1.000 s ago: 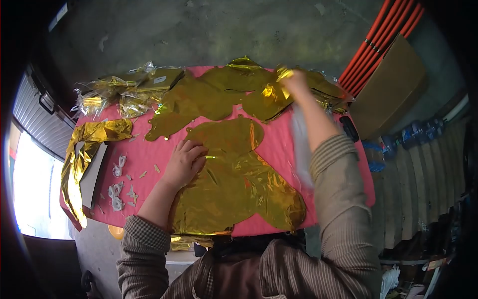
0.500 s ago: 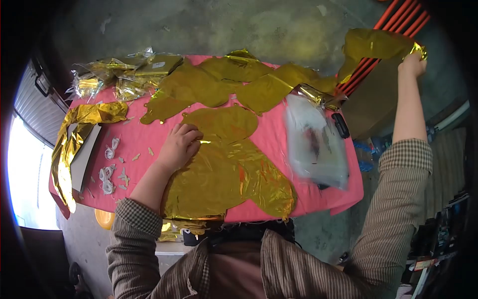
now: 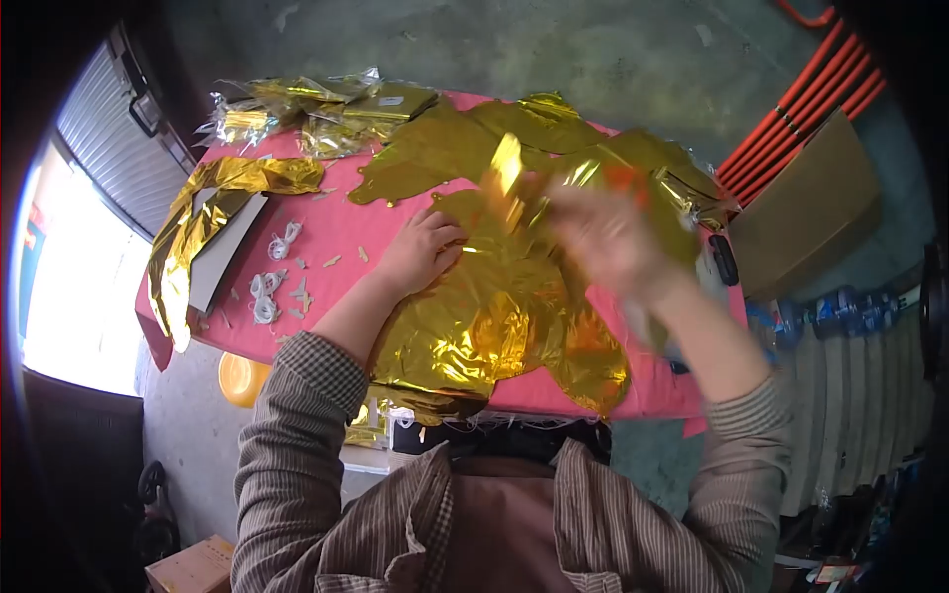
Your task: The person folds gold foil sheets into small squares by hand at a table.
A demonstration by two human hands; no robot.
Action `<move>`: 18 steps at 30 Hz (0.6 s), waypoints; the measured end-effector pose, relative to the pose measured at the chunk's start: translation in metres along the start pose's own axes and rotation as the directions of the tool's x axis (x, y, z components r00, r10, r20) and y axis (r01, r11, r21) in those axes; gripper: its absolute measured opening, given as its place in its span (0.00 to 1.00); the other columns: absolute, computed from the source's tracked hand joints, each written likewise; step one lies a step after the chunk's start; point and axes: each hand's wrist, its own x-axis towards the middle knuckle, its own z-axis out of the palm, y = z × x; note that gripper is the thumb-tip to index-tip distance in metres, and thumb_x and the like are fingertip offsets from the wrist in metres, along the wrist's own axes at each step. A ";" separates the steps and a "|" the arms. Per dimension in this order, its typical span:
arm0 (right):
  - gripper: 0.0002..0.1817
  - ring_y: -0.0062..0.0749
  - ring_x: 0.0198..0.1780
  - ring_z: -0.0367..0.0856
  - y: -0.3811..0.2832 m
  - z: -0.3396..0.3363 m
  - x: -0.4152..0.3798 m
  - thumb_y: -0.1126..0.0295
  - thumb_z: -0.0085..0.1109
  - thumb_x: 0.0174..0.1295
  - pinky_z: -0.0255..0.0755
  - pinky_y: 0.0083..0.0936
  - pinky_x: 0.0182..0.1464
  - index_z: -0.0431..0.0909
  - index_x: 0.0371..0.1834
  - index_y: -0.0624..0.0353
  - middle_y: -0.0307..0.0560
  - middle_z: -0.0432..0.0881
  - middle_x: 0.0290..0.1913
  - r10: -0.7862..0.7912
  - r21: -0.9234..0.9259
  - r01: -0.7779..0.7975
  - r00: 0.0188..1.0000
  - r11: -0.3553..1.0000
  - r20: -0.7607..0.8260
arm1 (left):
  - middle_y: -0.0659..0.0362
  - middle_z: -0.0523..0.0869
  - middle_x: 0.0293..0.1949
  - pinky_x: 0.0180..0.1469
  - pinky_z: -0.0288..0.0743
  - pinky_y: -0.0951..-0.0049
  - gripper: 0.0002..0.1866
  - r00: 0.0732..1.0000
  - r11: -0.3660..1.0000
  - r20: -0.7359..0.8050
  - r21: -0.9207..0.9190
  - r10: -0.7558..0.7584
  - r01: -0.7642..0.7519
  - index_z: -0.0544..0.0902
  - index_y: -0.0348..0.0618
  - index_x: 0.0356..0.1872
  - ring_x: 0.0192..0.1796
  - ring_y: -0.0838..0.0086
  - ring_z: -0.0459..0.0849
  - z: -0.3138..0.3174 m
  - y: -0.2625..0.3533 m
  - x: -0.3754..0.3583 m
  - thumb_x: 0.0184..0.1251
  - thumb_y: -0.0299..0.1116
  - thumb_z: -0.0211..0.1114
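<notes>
A large flat gold foil balloon [image 3: 435, 341] with rounded lobes lies wrinkled near the front of the table. My left hand [image 3: 425, 249] rests on its upper left part, fingers bent and closed on the foil. Over the middle of the table my right hand [image 3: 613, 232] is smeared by motion, with blurred, bright gold foil at its fingertips. The foil appears to move with this hand, though the exact grip is hard to see. Behind both hands, more flat gold foil [image 3: 420, 148] stretches across the back of the table.
A pink cloth [image 3: 341, 212] covers the table. Packaged gold foil [image 3: 341, 133] lies at the back left, and white string coils [image 3: 265, 296] on the left. A black object [image 3: 724, 259] sits at the right edge. Orange poles [image 3: 801, 109] and a cardboard sheet [image 3: 825, 198] stand beyond.
My right hand has swung from the far upper right, where it gripped a stretched foil end, inward over the table. My left hand stays on the foil. The camera view has shifted.
</notes>
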 end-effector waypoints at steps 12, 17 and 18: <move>0.27 0.45 0.64 0.67 0.001 0.105 -0.082 0.59 0.59 0.57 0.64 0.37 0.63 0.69 0.59 0.53 0.51 0.71 0.60 0.000 -0.293 0.215 0.805 0.932 0.593 | 0.58 0.79 0.42 0.53 0.69 0.63 0.09 0.999 0.998 -0.022 -0.057 0.038 -0.039 0.82 0.45 0.38 0.49 0.61 0.74 0.004 -0.006 0.001 0.55 0.32 0.62; 0.27 0.36 0.51 0.77 -0.001 0.061 -0.076 0.54 0.62 0.56 0.69 0.30 0.55 0.73 0.54 0.61 0.50 0.77 0.50 0.377 -0.102 -0.363 0.887 0.926 0.268 | 0.58 0.79 0.43 0.54 0.69 0.64 0.10 0.999 0.997 -0.031 -0.070 0.006 -0.008 0.82 0.45 0.39 0.49 0.61 0.74 0.003 -0.003 0.001 0.54 0.31 0.62; 0.22 0.32 0.46 0.78 0.000 0.050 -0.076 0.60 0.62 0.57 0.71 0.26 0.51 0.74 0.50 0.62 0.48 0.78 0.46 0.444 -0.229 -0.411 0.889 0.882 0.112 | 0.58 0.79 0.43 0.54 0.69 0.64 0.10 0.999 0.997 -0.030 -0.072 0.011 -0.013 0.82 0.45 0.39 0.49 0.61 0.74 0.002 -0.003 0.002 0.54 0.31 0.62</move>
